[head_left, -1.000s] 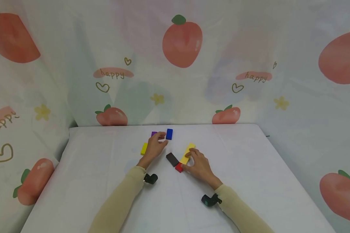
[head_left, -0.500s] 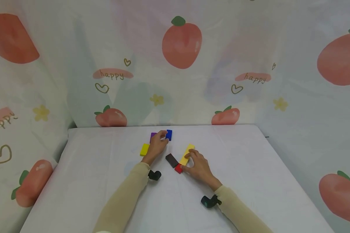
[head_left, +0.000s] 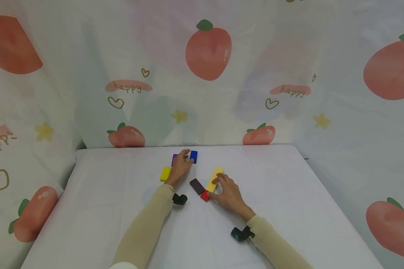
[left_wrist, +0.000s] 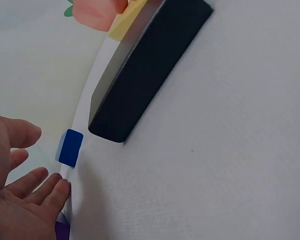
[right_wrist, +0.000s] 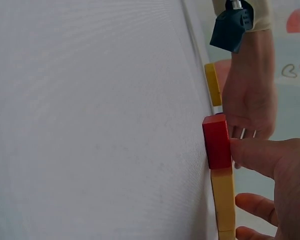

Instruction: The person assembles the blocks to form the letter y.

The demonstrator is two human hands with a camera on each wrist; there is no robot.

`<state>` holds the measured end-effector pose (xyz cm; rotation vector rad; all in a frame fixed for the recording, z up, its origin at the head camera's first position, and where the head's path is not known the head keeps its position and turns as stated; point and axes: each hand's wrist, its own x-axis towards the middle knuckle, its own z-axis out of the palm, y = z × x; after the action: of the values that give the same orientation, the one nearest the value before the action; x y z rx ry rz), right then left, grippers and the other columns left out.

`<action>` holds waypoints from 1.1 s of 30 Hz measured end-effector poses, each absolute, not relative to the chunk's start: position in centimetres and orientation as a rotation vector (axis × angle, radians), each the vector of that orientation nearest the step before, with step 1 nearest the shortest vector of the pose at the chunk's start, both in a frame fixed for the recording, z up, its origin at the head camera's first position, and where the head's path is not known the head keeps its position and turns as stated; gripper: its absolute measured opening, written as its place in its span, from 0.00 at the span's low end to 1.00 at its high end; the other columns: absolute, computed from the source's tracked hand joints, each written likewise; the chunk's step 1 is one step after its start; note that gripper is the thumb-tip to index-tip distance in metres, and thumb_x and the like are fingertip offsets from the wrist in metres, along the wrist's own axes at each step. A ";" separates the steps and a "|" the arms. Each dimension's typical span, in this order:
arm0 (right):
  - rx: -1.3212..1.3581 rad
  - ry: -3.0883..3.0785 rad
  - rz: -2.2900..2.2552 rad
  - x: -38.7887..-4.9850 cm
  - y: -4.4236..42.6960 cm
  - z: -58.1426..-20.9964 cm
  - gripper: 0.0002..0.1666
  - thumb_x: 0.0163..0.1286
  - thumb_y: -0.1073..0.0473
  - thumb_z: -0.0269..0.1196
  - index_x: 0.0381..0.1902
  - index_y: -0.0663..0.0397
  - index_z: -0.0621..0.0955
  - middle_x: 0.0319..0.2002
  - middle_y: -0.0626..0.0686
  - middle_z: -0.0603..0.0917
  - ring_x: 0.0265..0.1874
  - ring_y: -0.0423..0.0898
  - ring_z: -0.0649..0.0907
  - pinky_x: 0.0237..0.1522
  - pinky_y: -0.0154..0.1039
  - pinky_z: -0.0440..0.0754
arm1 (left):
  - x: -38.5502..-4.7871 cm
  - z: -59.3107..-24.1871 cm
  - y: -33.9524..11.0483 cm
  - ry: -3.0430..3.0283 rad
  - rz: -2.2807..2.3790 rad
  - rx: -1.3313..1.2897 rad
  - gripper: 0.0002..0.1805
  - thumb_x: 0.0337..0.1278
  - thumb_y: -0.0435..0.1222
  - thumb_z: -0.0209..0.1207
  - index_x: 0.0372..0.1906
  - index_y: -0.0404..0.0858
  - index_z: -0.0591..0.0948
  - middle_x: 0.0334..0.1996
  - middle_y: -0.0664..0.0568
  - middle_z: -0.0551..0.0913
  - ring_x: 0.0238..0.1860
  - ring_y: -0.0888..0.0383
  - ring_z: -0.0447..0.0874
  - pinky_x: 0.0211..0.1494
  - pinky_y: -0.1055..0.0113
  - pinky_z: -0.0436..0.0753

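My left hand [head_left: 180,167] reaches between a purple block [head_left: 174,160] and a blue block [head_left: 193,157] at the table's far side. Its thumb and fingers are spread apart; in the left wrist view the blue block [left_wrist: 70,148] stands just beyond them, and whether they touch it I cannot tell. In the right wrist view, the thumb of my right hand [right_wrist: 295,175] touches a red block [right_wrist: 217,142]. Two of its fingers lie against the pale yellow piece [right_wrist: 223,200] lined up with the red one. A dark block [head_left: 197,186] leans diagonally towards the red block [head_left: 205,195].
A bright yellow block [head_left: 165,174] lies left of my left wrist. White cloth covers the table [head_left: 282,209], whose far edge meets a fruit-printed backdrop [head_left: 208,93]. A black wrist camera [head_left: 180,199] sits on the left sleeve, another camera [head_left: 241,234] on the right.
My left hand has shifted slightly right and away from me, closer to the blue block, uncovering more of the bright yellow block. My right hand stays at the red and pale yellow pieces.
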<state>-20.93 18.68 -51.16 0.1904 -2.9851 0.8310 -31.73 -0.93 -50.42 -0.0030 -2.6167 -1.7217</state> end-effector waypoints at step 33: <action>0.207 -2.976 0.853 -21.0 18.9 -51.3 0.27 0.57 0.47 0.72 0.51 0.50 0.78 0.69 0.55 0.69 0.69 0.60 0.68 0.67 0.64 0.64 | -34.6 -50.4 -1.9 -2.903 -1.688 -0.142 0.28 0.72 0.35 0.48 0.75 0.45 0.62 0.74 0.44 0.65 0.76 0.47 0.60 0.77 0.50 0.59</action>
<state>-20.98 18.88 -51.35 0.2068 -2.9762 0.8526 -34.58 -1.91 -50.37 -0.1418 -2.9032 -1.6883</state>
